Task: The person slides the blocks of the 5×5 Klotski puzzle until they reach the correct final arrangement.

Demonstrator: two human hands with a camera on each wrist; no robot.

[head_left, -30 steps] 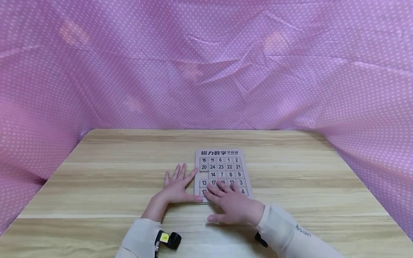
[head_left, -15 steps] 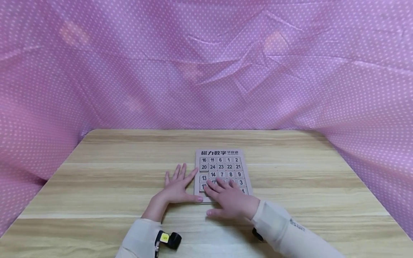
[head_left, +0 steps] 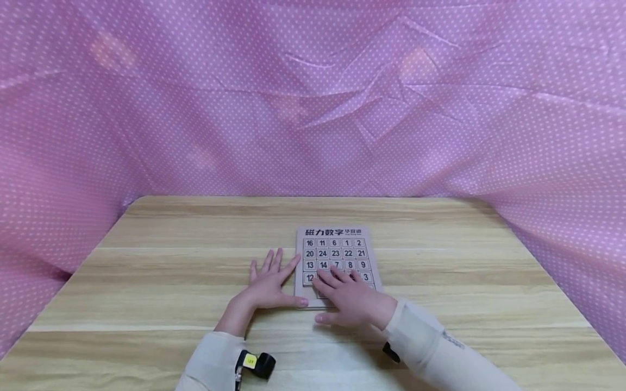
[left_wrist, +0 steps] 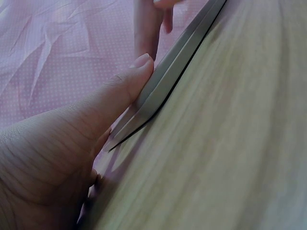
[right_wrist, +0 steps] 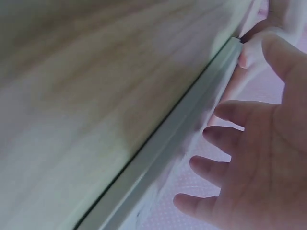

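A sliding number puzzle [head_left: 325, 232] with square numbered tiles lies flat on the table. My left hand [head_left: 266, 288] is spread beside its left edge, thumb on the lower left corner and index fingertip at the side; the left wrist view shows the thumb [left_wrist: 136, 76] against the puzzle's rim [left_wrist: 165, 84]. Over the lower tiles hovers or rests my right hand [head_left: 354, 304], fingers spread, fingertips near tile 12 [head_left: 310, 278]. Tile 13 [head_left: 310, 265] sits just above tile 12. A bare slot shows at the bottom left. Several lower tiles are hidden under the right hand.
The wooden table [head_left: 171, 260] extends on all sides of the puzzle. Pink dotted cloth [head_left: 313, 136] hangs behind and at both sides. A black wrist camera [head_left: 264, 365] sits by the left sleeve.
Tiles 13 and 12 have slid up the left column, so the gap has moved from the third row to the bottom left. The right hand shifted slightly; the left hand stayed still.
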